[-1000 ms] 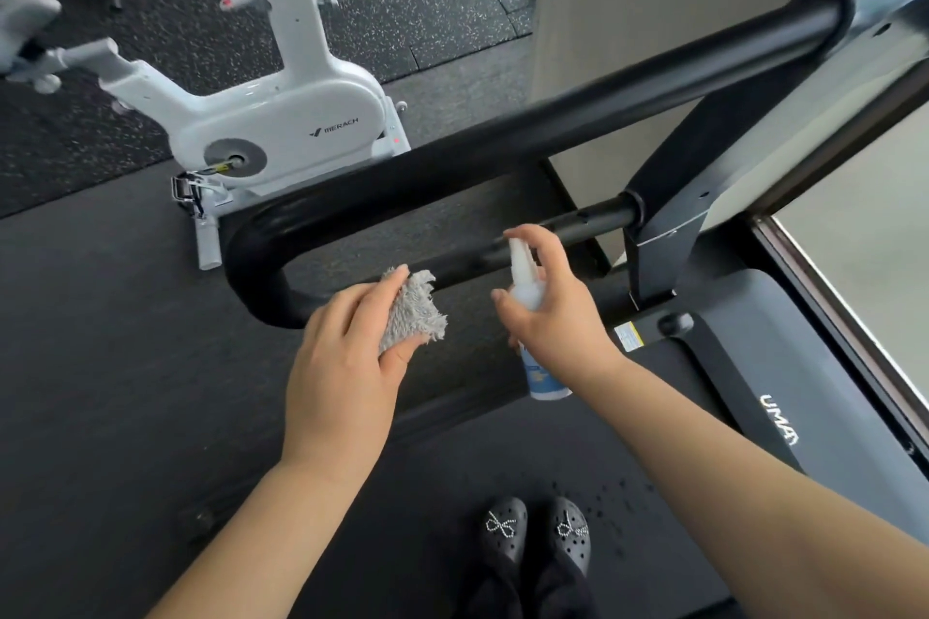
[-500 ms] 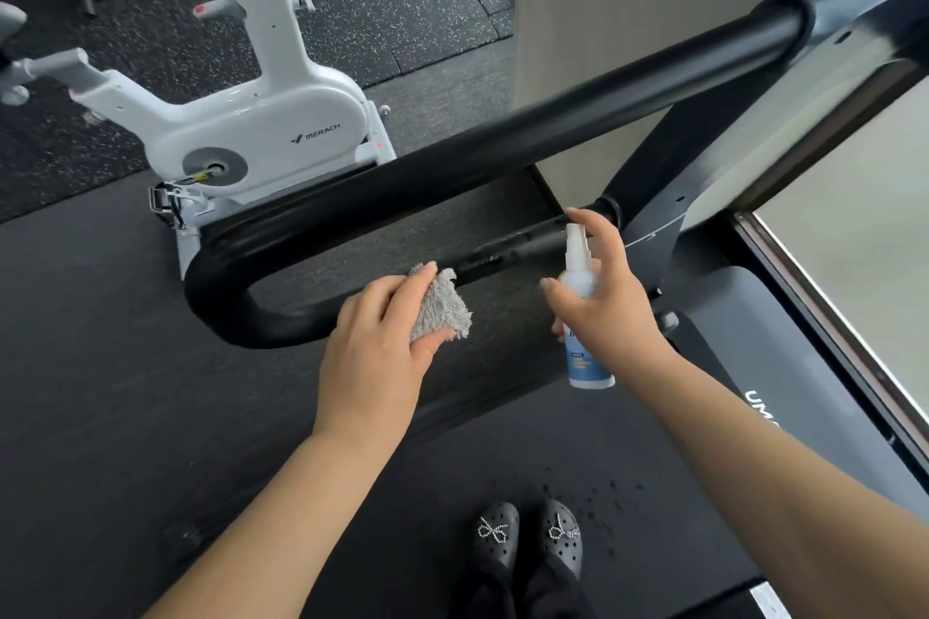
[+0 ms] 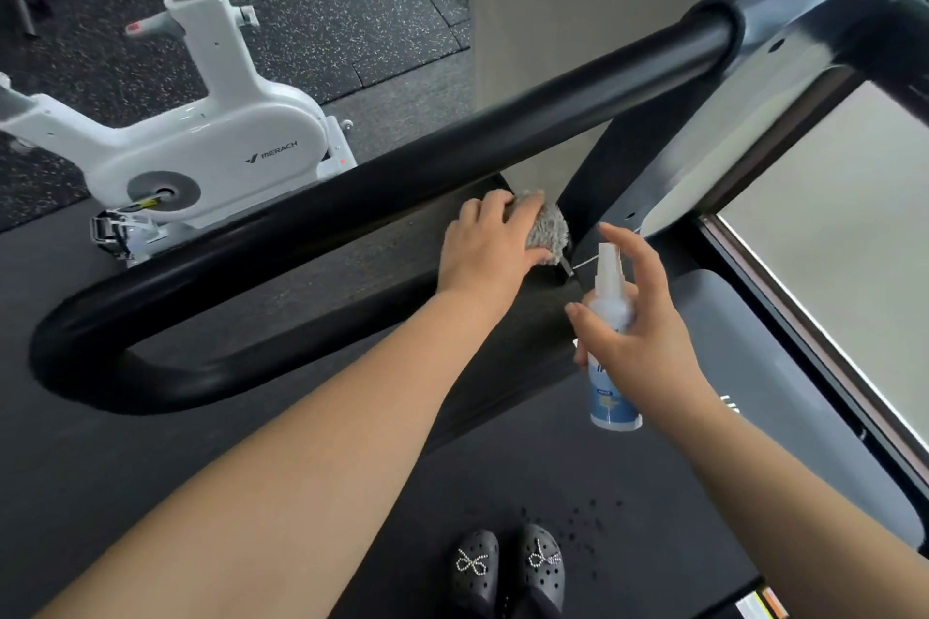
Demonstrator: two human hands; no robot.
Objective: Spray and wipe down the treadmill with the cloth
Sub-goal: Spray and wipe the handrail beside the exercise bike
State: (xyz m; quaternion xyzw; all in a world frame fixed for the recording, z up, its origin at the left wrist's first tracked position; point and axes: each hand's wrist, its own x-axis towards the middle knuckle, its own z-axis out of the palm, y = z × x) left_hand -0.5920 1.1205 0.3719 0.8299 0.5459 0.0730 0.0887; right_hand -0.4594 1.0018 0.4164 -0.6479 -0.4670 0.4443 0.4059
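My left hand (image 3: 485,249) grips the grey cloth (image 3: 548,236), fingers curled over it, pressing it vs the lower rail end where it meets the treadmill (image 3: 648,156) upright. Cloth sits just under the big black handrail (image 3: 352,196), w/ its right edge touching the upright. My right hand (image 3: 638,332) is wrapped round the spray bottle (image 3: 611,367), upright, nozzle toward the cloth, index finger raised above the top; can't tell if it's pressing. Bottle hangs just right of the cloth, not touching it. My shoes (image 3: 507,573) stand on the belt (image 3: 653,493); dark droplets speckle it beside them. White bike (image 3: 211,156) sits left, beyond the handrail.
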